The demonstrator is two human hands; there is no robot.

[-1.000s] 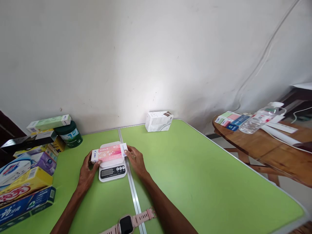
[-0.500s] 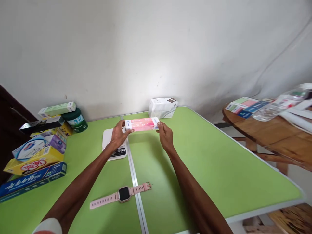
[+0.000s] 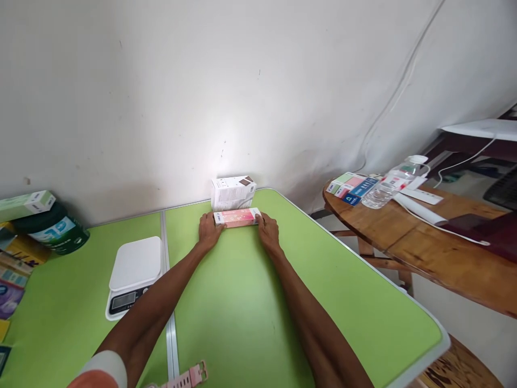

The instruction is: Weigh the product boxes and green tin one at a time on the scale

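Observation:
A long pink-and-white carton (image 3: 236,217) is held level by its two ends, low at the far part of the green table (image 3: 242,302). My left hand (image 3: 209,231) is closed on its left end, thumb in front. At the other end my right hand (image 3: 268,230) grips it the same way. Just behind the carton stands a white box (image 3: 232,193) against the wall; I cannot tell whether the two touch. The white kitchen scale (image 3: 136,264) sits to the left with a bare platform, part of its front covered by my left forearm.
A dark green tub (image 3: 60,231) with a light green carton (image 3: 28,205) on top stands at the left among stacked boxes. A pink watch strap (image 3: 188,377) lies near the front. Right of the table, a wooden table (image 3: 388,231) carries a plastic bottle (image 3: 391,186).
Both hands have lifted the pink-and-white carton off the scale and carried it right and back, down in front of the white box. The view has swung rightward.

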